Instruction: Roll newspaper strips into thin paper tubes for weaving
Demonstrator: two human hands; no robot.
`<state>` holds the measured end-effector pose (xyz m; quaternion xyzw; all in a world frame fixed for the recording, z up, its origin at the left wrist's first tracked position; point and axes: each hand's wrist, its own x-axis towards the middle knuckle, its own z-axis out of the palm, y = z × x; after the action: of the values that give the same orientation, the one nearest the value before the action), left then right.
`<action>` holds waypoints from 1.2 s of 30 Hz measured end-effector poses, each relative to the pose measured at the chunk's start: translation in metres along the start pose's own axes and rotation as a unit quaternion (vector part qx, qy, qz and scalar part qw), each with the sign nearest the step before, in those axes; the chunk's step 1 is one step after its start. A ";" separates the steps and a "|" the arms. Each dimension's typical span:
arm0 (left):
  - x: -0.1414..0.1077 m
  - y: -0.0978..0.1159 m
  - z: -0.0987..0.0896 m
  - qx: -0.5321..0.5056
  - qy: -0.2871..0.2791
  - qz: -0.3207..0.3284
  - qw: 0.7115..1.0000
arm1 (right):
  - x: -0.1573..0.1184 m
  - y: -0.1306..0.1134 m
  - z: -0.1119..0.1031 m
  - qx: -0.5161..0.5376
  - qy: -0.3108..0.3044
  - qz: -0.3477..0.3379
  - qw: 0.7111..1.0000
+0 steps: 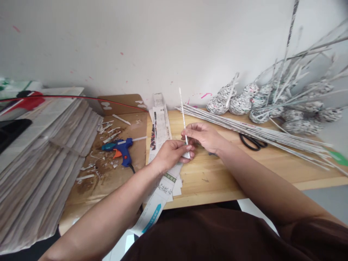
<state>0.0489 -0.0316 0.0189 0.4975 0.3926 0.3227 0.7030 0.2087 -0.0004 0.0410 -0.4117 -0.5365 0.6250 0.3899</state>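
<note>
A thin white rolled paper stick (182, 110) stands nearly upright between my hands. My left hand (175, 154) pinches its lower end, where a bit of white paper shows between the fingers. Just above and to the right, my right hand (201, 136) has its thumb and fingertips closed round the stick. Printed paper strips (164, 128) lie stacked behind and under my left hand, and one long strip (156, 204) hangs over the table's front edge.
A blue glue gun (124, 151) lies on stained cardboard (138, 156) with scraps. Folded newspapers (54, 159) are piled at left. On the wooden table (214, 188), rolled paper sticks (244, 127) and black-handled scissors (251, 142) lie at right, before woven paper shapes (240, 104).
</note>
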 end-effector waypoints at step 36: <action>-0.003 0.002 0.000 0.018 -0.032 -0.010 0.999 | 0.000 -0.001 -0.005 0.010 0.021 -0.030 0.999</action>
<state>0.0478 -0.0335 0.0215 0.5163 0.3809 0.2920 0.7094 0.2132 0.0012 0.0421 -0.4045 -0.5342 0.6097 0.4234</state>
